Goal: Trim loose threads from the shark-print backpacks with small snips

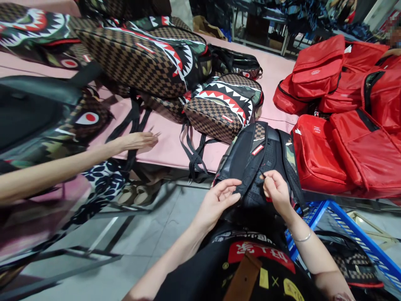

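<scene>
A black backpack point(260, 163) lies back side up against my body at the table's edge, its padded straps and mesh panel facing me. My left hand point(221, 198) is at the left strap, fingers curved and thumb apart, with nothing visible between them. Over the lower right part of the back panel, my right hand point(277, 190) is closed in a pinch. A small dark tip shows at its fingers, too small to name. Just beyond lies a brown checkered backpack point(216, 110) with a shark-mouth print, its black straps hanging over the edge.
More checkered shark-print backpacks point(134, 58) are heaped on the pink table point(166, 146). Several red bags point(322, 150) are piled at right. Below them stands a blue crate point(351, 225) with a backpack inside. A co-worker's hand point(142, 141) reaches in from the left.
</scene>
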### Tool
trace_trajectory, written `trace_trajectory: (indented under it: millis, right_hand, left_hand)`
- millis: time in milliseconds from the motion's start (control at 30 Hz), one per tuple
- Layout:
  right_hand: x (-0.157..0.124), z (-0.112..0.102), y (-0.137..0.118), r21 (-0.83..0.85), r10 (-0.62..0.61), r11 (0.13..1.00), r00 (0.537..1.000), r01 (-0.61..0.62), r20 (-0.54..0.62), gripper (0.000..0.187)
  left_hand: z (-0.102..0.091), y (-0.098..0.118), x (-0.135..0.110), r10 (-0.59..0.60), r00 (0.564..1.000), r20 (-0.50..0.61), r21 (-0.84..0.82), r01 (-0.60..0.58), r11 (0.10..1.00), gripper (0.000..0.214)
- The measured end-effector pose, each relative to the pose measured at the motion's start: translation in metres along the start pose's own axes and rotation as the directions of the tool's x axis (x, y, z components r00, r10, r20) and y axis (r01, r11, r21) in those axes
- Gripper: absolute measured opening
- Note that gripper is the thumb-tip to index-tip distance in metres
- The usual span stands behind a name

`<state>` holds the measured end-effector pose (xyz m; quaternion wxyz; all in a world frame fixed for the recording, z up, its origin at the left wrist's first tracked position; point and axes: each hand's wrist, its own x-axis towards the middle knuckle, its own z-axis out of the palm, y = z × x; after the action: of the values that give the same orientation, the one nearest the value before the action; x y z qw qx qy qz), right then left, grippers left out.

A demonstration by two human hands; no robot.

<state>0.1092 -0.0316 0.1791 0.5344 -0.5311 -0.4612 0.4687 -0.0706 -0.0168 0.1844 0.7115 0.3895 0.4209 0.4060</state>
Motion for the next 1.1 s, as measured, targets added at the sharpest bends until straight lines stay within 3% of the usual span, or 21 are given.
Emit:
trace_trajectory:
  millis: [67, 133, 233, 333, 400, 467, 533, 567, 667, 833, 967, 1100]
  right_hand:
    - [0.007, 0.008, 0.004, 0.228, 0.146, 0.962, 0.989, -0.151, 0.040, 0.037]
    - [0.012, 0.017, 0.006, 0.354, 0.236, 0.894, 0.960, -0.275, 0.149, 0.043]
    - [0.014, 0.027, 0.005, 0.432, 0.293, 0.787, 0.883, -0.440, 0.366, 0.045]
    - [0.017, 0.033, 0.002, 0.461, 0.306, 0.737, 0.852, -0.495, 0.425, 0.047]
    - [0.022, 0.035, 0.000, 0.461, 0.326, 0.747, 0.868, -0.479, 0.374, 0.050]
    - [0.027, 0.038, -0.003, 0.432, 0.345, 0.776, 0.883, -0.459, 0.318, 0.051]
    - [0.031, 0.043, -0.005, 0.386, 0.359, 0.810, 0.894, -0.441, 0.269, 0.053]
    - [0.033, 0.046, -0.005, 0.360, 0.364, 0.826, 0.898, -0.433, 0.246, 0.055]
    - [0.037, 0.054, -0.004, 0.283, 0.362, 0.870, 0.913, -0.403, 0.186, 0.056]
    - [0.037, 0.055, 0.004, 0.139, 0.324, 0.930, 0.938, -0.339, 0.121, 0.046]
    - [0.022, 0.036, 0.010, -0.141, 0.090, 0.986, 0.996, -0.091, -0.009, 0.030]
    - [-0.006, 0.014, 0.007, -0.365, -0.179, 0.918, 0.983, 0.152, -0.041, 0.021]
  left_hand:
    - [0.002, -0.002, -0.001, -0.042, 0.999, -0.014, -0.067, 0.041, 0.997, 0.033]
    - [0.004, -0.005, -0.001, -0.092, 0.996, 0.001, -0.130, 0.091, 0.987, 0.029]
    - [0.004, -0.010, 0.002, -0.151, 0.987, 0.060, -0.174, 0.160, 0.972, 0.027]
    - [-0.005, -0.011, 0.010, -0.154, 0.988, 0.027, -0.142, 0.156, 0.977, 0.034]
    - [-0.015, -0.008, 0.014, -0.039, 0.994, -0.104, -0.044, 0.035, 0.998, 0.039]
    - [-0.024, -0.003, 0.013, 0.169, 0.963, -0.211, 0.152, -0.139, 0.979, 0.045]
    - [-0.028, 0.003, 0.008, 0.323, 0.926, -0.194, 0.317, -0.252, 0.914, 0.041]
    - [-0.027, 0.005, 0.004, 0.334, 0.930, -0.154, 0.350, -0.265, 0.899, 0.035]
    - [-0.020, 0.005, -0.006, 0.207, 0.978, -0.032, 0.336, -0.185, 0.924, 0.036]
    - [-0.011, -0.001, -0.007, 0.039, 0.999, -0.038, 0.201, -0.031, 0.979, 0.034]
    - [-0.014, 0.002, -0.005, -0.050, 0.998, 0.028, -0.058, 0.052, 0.997, 0.038]
    - [-0.013, 0.008, -0.006, -0.097, 0.995, 0.026, -0.250, 0.101, 0.963, 0.039]
